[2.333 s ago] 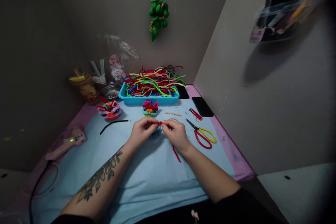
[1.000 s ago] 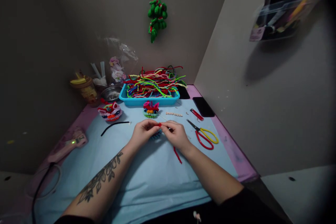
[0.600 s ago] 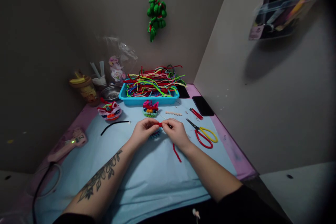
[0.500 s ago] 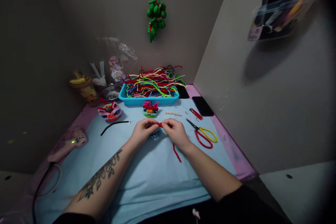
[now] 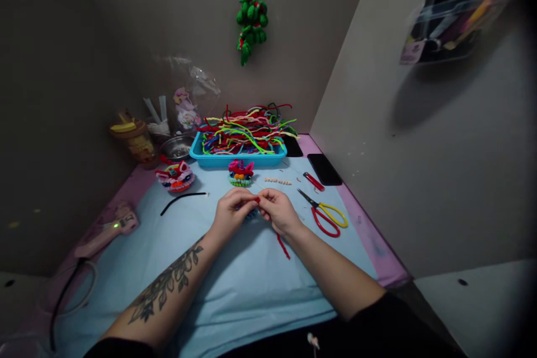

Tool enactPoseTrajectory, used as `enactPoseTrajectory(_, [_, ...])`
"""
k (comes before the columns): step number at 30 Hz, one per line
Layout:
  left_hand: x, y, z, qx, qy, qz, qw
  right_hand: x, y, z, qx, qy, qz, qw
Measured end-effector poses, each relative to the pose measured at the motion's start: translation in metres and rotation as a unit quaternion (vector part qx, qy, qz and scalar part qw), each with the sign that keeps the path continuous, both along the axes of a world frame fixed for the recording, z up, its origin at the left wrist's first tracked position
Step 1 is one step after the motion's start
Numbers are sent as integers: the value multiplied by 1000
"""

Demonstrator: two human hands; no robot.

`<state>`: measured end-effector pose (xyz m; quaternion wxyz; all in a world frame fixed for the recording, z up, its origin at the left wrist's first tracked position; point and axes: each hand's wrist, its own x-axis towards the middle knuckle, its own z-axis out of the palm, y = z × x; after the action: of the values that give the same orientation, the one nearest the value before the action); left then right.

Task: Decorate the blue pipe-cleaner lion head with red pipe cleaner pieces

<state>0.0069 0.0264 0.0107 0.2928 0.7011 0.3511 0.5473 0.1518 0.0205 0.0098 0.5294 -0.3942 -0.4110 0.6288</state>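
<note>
No text or numbers can be read anywhere here.

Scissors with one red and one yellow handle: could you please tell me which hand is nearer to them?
Right. The right hand is just left of the scissors; the left hand is farther left, beyond the right hand.

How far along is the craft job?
Looks done: pink head and green-edged head, both with faces. In hand: small red piece, pinched between left hand and right hand; blue piece mostly hidden behind them. Left: amount unclear; red strip looks unshaped.
</note>
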Motion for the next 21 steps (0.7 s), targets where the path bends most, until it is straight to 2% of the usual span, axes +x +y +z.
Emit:
enactPoseTrajectory(3, [0, -1, 3, 23, 22, 10, 999, 1, -2, 1, 15, -20, -3, 1000])
enactPoseTrajectory(6, [-2, -3, 7, 14, 30, 19, 999, 2, -3, 2, 25, -20, -1, 999])
enactPoseTrajectory(10, [-3, -5, 10, -43, 33, 26, 998, 2, -2, 1, 18, -15, 2, 1000])
enactPoseTrajectory(17, [-1, 0, 1, -181, -82, -11, 980, -1, -1, 1, -17, 55, -1, 998])
enactPoseTrajectory(21, [1, 1, 2, -207, -117, -23, 971, -1, -1, 2, -47, 118, 31, 991])
